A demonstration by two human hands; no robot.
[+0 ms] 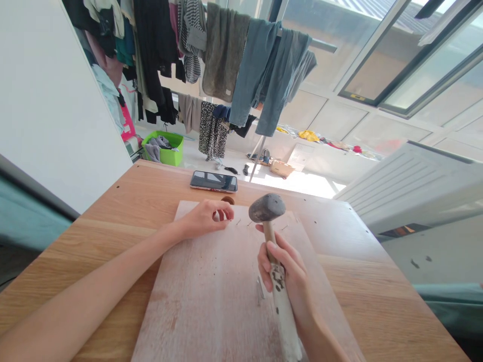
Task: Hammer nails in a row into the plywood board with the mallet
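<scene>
My right hand point(285, 266) is wrapped round the worn, pale handle of a mallet point(267, 208), its dark grey head raised above the board. My left hand point(207, 218) is by the far left part of the whitish wooden board point(196, 306), thumb and fingertips pinched together. Whatever is between those fingertips is too small to make out. Just right of them a thin nail point(238, 221) stands in the board, with another nail point(249, 223) beside it and a third nail point(285, 228) beyond the mallet. Several loose nails point(260, 290) lie near my right hand.
The board rests on a wooden table point(98, 241). A phone point(214, 181) lies at its far edge, close to a small brown round thing point(228, 200). Past the table, clothes point(226, 55) hang over a floor with a green basket point(169, 153). A white ridged panel point(411, 186) borders the right.
</scene>
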